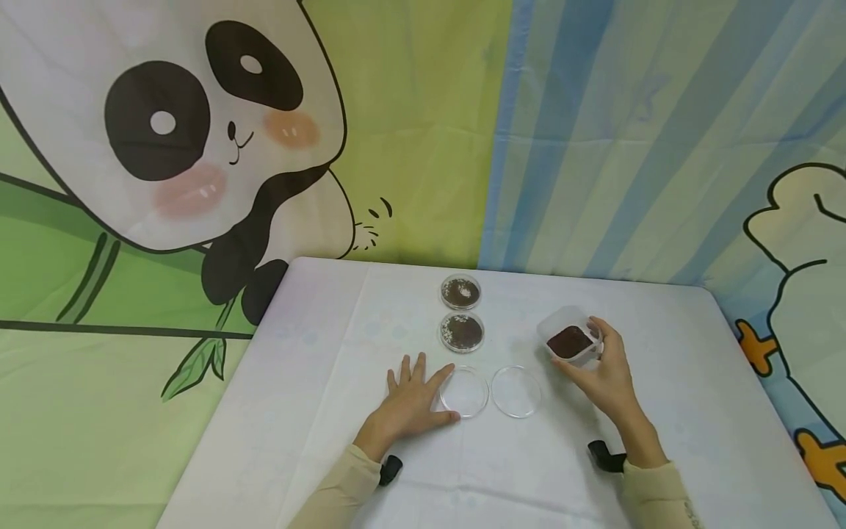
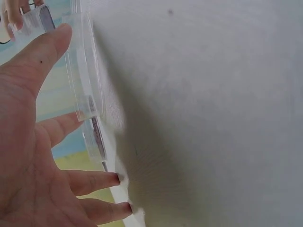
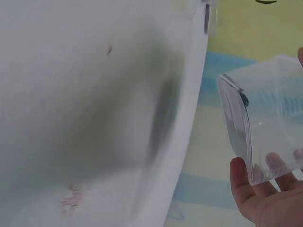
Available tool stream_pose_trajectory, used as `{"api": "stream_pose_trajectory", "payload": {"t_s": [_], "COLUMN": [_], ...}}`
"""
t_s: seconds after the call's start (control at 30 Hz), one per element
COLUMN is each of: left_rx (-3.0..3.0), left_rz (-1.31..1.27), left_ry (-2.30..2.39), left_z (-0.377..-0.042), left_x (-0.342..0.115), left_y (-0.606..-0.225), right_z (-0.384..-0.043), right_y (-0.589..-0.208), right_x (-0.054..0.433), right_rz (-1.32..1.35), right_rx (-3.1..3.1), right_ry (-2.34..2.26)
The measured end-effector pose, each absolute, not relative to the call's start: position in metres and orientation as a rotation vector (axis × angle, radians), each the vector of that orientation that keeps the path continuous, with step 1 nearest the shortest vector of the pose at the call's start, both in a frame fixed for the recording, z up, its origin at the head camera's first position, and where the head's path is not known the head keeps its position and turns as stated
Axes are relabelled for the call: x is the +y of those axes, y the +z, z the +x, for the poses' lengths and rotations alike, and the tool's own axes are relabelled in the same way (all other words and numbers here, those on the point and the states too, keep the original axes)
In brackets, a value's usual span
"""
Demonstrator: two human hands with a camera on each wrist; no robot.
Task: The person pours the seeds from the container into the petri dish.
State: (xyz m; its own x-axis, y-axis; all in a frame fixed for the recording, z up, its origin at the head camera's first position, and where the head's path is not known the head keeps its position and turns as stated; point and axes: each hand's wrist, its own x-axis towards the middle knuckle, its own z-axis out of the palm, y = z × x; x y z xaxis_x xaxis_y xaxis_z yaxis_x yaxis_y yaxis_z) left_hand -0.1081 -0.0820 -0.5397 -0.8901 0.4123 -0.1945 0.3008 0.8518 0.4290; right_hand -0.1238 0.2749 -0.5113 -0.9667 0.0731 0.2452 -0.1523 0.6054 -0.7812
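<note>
My left hand (image 1: 413, 406) lies spread on the table, thumb and index finger on opposite sides of a clear round petri dish (image 2: 85, 66), holding it between them. Its other fingers (image 2: 92, 182) rest on the cloth. A second clear round dish (image 1: 516, 392) lies flat just right of it. Above the table, my right hand (image 1: 608, 373) grips a clear plastic tub (image 3: 272, 118) by its sides. Dark brown, soil-like material (image 1: 570, 342) sits inside the tub, which looks tilted. The tub's underside is off the cloth.
Two round dishes of dark brown material with pale bits, a far dish (image 1: 460, 292) and a nearer dish (image 1: 462, 332), stand in a line behind the clear dishes. A white cloth (image 1: 317, 353) covers the table. Behind it hangs a printed curtain (image 1: 423, 132) with a panda.
</note>
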Motion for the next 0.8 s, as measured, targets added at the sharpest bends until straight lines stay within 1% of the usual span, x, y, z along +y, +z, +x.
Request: {"api": "stream_pose_trajectory", "payload": {"t_s": [0.4, 0.67, 0.8], "left_rx": [2.741, 2.737, 2.742], "left_rz": [0.538, 0.535, 0.539], "left_ry": [0.579, 0.576, 0.573], "left_z": [-0.109, -0.108, -0.108], "left_x": [-0.082, -0.082, -0.082], "left_y": [-0.54, -0.539, -0.539], "right_z": [-0.122, -0.125, -0.125], "right_y": [-0.508, -0.51, -0.511], "right_x": [0.252, 0.237, 0.229], "right_rz": [0.428, 0.707, 0.803], "right_rx": [-2.62, -2.557, -2.513], "right_ry": [1.102, 0.855, 0.775]}}
